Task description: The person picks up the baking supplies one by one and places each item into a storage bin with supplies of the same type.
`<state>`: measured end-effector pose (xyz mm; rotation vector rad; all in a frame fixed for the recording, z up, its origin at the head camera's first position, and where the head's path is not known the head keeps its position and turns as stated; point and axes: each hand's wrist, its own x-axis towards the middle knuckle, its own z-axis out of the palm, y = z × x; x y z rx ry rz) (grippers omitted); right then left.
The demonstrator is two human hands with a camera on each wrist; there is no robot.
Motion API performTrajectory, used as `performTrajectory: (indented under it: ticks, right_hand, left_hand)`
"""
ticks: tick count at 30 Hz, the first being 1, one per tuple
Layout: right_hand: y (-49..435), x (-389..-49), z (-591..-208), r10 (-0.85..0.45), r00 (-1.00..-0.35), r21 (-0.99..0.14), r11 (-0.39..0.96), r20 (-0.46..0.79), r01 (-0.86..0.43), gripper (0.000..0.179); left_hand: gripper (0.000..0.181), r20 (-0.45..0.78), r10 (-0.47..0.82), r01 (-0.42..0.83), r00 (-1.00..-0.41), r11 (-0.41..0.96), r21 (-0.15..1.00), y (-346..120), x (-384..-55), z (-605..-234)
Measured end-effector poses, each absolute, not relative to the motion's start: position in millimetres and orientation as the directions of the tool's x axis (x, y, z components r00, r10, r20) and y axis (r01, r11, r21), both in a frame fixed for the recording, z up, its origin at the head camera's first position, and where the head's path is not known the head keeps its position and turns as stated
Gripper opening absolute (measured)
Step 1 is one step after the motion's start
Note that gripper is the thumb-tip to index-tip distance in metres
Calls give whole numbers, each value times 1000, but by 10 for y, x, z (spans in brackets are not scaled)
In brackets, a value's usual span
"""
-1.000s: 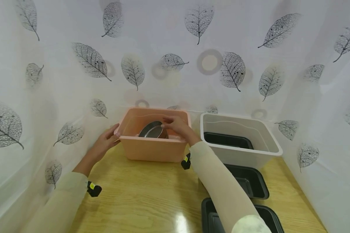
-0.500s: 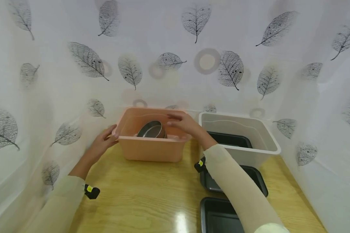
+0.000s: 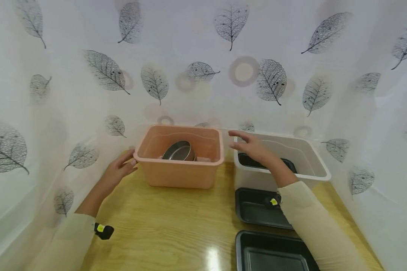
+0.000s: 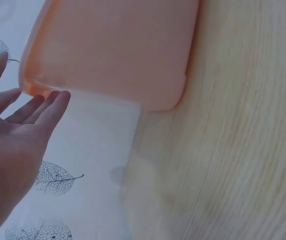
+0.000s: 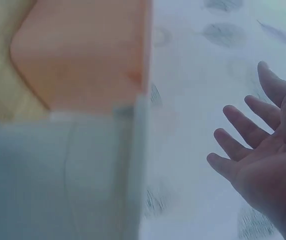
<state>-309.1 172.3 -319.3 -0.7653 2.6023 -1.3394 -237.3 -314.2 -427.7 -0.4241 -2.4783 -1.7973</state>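
Observation:
My left hand point(image 3: 115, 171) is at the left end of the salmon-pink plastic bin point(image 3: 179, 175), its fingertips right at the rim. In the left wrist view the fingers point(image 4: 53, 112) are extended under the rim's corner and the thumb stands away. Inside the pink bin a round metal cake pan point(image 3: 180, 151) leans at a tilt. Over the left part of the white plastic bin point(image 3: 305, 156) hovers my right hand point(image 3: 256, 148), fingers spread and holding nothing. Within the white bin lies a dark baking pan point(image 3: 245, 161), partly hidden by that hand.
Two black rectangular baking pans lie in front of the white bin: a farther pan point(image 3: 257, 210) and a nearer pan point(image 3: 271, 259), both partly covered by my right sleeve point(image 3: 319, 222). A leaf-printed white curtain point(image 3: 196, 101) encloses the wooden table point(image 3: 169, 222).
My right hand has drawn out of the pink bin and moved right, over the white bin. The metal cake pan stays in the pink bin. My left hand remains at the rim.

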Motion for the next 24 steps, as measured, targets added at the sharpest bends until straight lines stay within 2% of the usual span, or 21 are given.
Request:
performTrajectory:
  ticks: [5,13,24]
  right_hand:
    - [2194,-2893,-3095,-407,-898,-762,523,170,-381,57]
    - [2833,-2487,-3082,-288,-935,-680,644,207,-350,58]
    - [3663,-2218,-3297,-115,-978,-664,720,174,-202,62]
  left_hand:
    - [61,220,220,276,-950,270,922,-3146,-2207,-4282]
    - [60,156,235,222,-959,287,932,-3046,-1944,-4364]
    - [60,51,360,119,-931,171,978,-2418,-1762,-4714]
